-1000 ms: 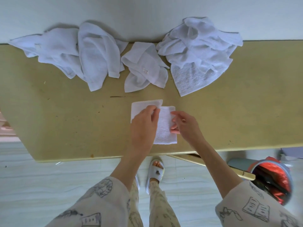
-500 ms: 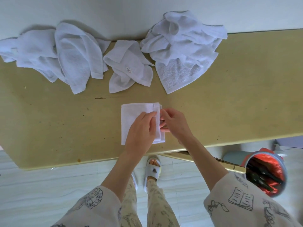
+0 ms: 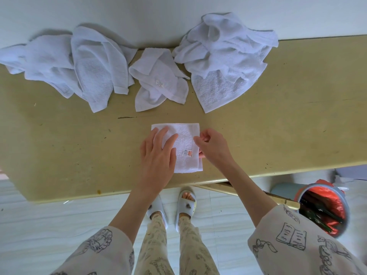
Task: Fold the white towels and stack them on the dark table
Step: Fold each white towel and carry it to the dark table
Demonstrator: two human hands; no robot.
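Olive-yellow table (image 3: 278,120) set against pale wall (image 3: 139,14); scuffed and flecked surface, dark scratch just beyond the working area. White tiled floor (image 3: 39,225) below the near edge.

Folded white towel (image 3: 185,139) lying flat near the table's near edge, squared into a compact rectangle, small label with orange mark showing on the upper face toward the right side.

Left hand (image 3: 156,155) flat on the towel's left portion, fingers (image 3: 168,140) spread and extended, palm down, pressing rather than gripping. Right hand (image 3: 213,146) at the towel's right edge, fingers curled, thumb and forefinger pinching the edge; lower fingertips tucked at the fold.

Unfolded towels along the far edge by the wall: left crumpled heap (image 3: 65,64) draped and overlapping; small crumpled towel (image 3: 158,82) in the middle with white tag visible; right crumpled heap (image 3: 224,56) bunched high, one corner spread flat toward the near side. All three well apart from the folded piece.

Round bin with red liner (image 3: 325,207) on the floor at right, dark contents unclear. Patterned sleeves, patterned trousers and pale slippers (image 3: 185,203) visible below the table edge.
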